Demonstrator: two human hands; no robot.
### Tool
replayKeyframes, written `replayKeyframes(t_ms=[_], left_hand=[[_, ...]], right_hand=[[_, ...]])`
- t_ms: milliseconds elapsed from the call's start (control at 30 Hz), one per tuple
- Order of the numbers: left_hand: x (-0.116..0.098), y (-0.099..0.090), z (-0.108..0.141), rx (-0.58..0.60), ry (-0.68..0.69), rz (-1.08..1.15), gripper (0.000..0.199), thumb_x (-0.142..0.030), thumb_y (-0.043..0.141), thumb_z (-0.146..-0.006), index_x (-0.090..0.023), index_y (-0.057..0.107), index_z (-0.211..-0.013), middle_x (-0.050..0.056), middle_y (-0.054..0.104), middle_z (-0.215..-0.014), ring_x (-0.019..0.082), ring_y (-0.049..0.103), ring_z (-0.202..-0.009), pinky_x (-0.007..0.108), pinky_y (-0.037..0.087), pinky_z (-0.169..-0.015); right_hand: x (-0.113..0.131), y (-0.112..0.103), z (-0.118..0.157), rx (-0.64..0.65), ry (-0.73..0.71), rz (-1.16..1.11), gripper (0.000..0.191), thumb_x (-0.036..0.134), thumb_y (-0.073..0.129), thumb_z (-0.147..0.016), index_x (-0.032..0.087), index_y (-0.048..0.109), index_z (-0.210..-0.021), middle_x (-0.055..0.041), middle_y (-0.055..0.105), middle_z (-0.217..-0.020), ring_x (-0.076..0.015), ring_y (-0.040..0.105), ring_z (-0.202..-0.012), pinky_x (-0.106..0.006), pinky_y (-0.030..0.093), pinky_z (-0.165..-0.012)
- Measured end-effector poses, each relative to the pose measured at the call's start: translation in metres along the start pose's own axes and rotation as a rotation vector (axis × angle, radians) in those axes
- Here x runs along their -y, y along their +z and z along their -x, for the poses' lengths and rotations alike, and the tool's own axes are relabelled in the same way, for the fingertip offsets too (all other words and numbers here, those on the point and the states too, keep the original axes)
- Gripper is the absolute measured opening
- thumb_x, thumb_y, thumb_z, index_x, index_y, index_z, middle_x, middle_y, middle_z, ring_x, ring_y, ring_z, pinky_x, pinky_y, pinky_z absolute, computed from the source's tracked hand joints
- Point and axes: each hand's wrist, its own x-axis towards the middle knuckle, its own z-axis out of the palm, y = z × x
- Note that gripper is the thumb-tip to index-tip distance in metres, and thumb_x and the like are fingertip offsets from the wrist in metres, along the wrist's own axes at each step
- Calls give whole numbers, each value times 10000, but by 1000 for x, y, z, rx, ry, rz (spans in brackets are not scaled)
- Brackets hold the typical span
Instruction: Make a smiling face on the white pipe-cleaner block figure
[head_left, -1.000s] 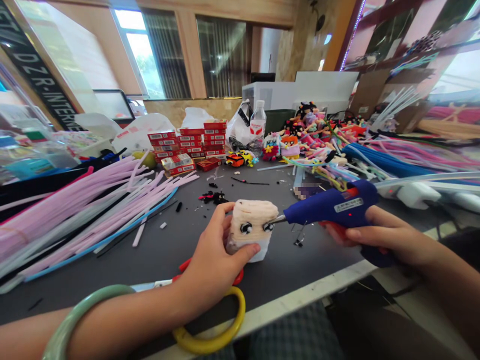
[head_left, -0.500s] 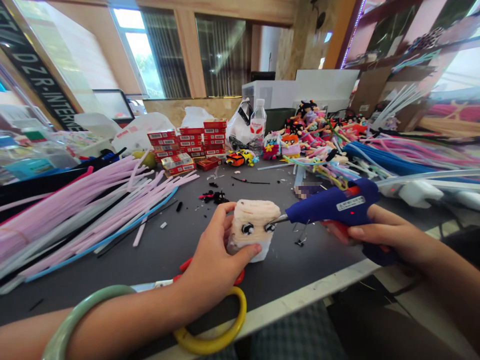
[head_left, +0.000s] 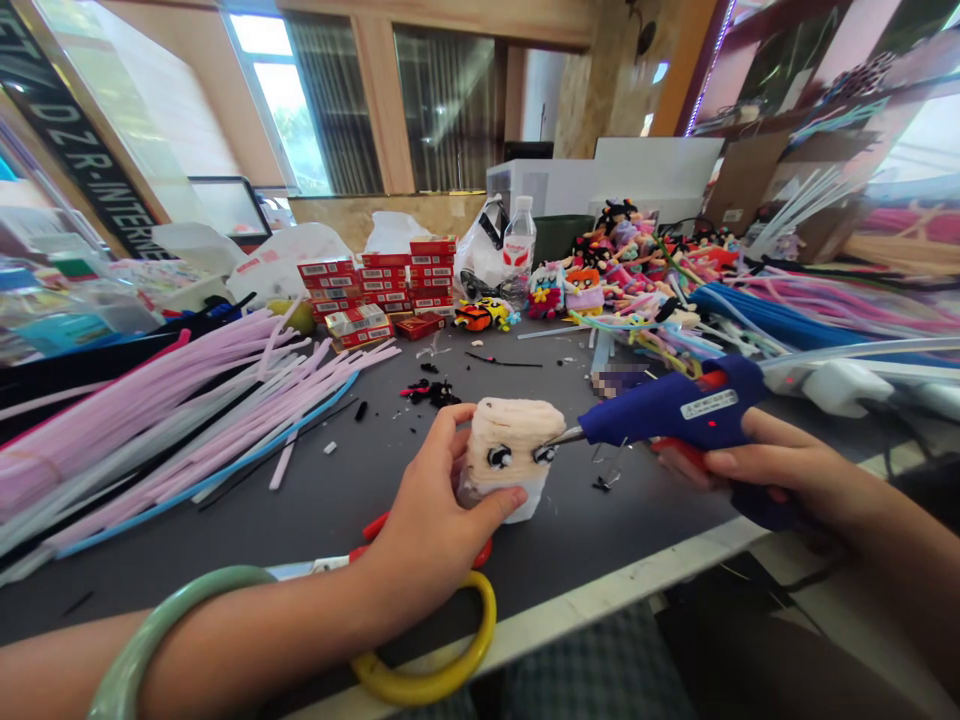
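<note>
My left hand (head_left: 442,505) is closed around a cream and white block-shaped craft figure (head_left: 517,425), thumb across its lower front. Two black and white eyes sit on the figure's face. In my right hand (head_left: 780,465) is a blue hot glue gun (head_left: 667,405) with a red trigger, gripped by the handle. Its metal nozzle points left and meets the figure at the right-hand eye; whether glue is coming out I cannot tell. Beneath my left forearm lie red-handled scissors (head_left: 375,525), partly hidden. A yellow ring (head_left: 484,640) shows below that wrist.
Bundles of pink and white pipe cleaners (head_left: 187,400) spread across the left. Stacked red boxes (head_left: 382,285), a plastic bottle (head_left: 519,245) and a heap of small colourful dolls (head_left: 630,255) stand behind. Black scraps (head_left: 435,392) litter the dark tabletop (head_left: 600,550). A white power strip (head_left: 847,385) is at right.
Almost nothing differs. The whole view has shifted slightly, and both hands keep the figure and the glue gun in the same relation, nozzle still at the right-hand eye.
</note>
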Motion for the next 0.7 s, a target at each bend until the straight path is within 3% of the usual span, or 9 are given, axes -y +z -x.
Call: replayKeyframes(t_ms=[700], left_hand=[[-1, 0, -1, -5, -7, -6, 457, -105, 668, -695, -229, 438, -1070, 53, 661, -1144, 219, 637, -1029, 375, 469, -927]], right_hand=[[-6, -6, -4, 68, -38, 3, 245, 427, 679, -609, 185, 648, -635, -2, 546, -558, -166, 478, -582, -314, 333, -578]])
